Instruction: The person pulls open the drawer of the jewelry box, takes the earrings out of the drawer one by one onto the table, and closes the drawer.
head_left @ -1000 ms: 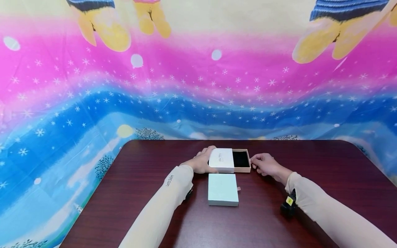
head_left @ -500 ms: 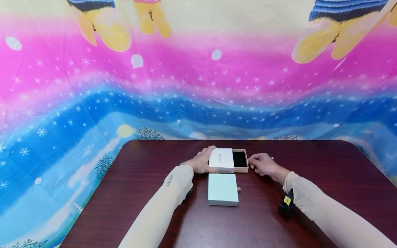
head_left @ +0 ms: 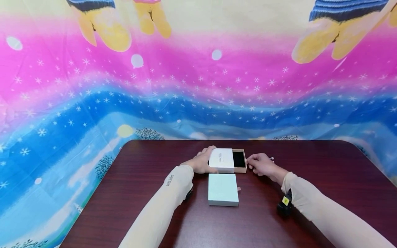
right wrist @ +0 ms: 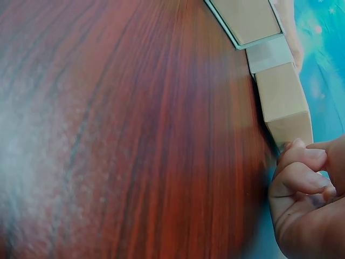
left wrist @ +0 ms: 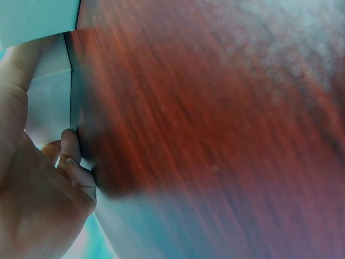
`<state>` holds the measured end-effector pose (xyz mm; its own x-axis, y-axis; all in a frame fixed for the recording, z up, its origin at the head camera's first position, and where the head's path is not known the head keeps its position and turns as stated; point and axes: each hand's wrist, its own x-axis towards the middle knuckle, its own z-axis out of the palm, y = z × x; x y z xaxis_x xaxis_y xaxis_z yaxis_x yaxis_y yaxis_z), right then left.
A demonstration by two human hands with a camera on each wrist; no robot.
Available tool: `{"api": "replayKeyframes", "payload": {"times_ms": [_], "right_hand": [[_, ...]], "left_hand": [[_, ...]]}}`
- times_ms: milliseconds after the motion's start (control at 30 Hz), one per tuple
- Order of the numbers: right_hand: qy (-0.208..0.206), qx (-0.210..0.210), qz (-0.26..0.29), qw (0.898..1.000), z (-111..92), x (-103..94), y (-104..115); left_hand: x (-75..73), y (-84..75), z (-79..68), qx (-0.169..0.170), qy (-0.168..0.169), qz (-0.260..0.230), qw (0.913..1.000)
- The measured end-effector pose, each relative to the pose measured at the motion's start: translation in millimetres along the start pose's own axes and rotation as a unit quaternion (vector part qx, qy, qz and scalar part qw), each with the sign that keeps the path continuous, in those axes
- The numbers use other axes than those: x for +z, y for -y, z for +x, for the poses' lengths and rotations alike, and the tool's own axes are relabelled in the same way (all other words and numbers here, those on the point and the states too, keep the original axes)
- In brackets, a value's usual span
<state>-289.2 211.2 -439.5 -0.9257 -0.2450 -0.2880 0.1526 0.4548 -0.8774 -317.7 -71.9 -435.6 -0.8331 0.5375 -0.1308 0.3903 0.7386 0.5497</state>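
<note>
Table in the head view runs well past the white sleeve on both sides and toward the person, while its far edge lies near, behind the sleeve, with a printed backdrop beyond. The mint box lies just on the near side of the sleeve, so room is tight there; its pink tab points right. At the sleeve's right end the tan drawer stands partly out, with a black insert inside. The left hand grips the sleeve's left end, thumb on the near side, fingers reaching to the far side. The right hand is at the drawer's end, right of the sleeve, fingers curled in.

The left wrist view shows one digit stretched along the sleeve's wall toward the mint box and others bent close by the sleeve, a detail the head view hides.

The right wrist view shows the drawer's plain end face and, past the sleeve, the mint box's tan end framed in green, unseen from above. Thumb and curled fingers come together against the drawer's end; whether they pinch anything there, I cannot tell.
</note>
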Motion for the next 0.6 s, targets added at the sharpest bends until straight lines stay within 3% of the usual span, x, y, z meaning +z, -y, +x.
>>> {"api": "replayKeyframes", "payload": {"times_ms": [600], "right_hand": [[0.005,-0.003,0.016,1.000,3.9,6.5,2.5]], "left_hand": [[0.4,2.0,1.6,-0.006,0.005,0.002,1.0000]]}}
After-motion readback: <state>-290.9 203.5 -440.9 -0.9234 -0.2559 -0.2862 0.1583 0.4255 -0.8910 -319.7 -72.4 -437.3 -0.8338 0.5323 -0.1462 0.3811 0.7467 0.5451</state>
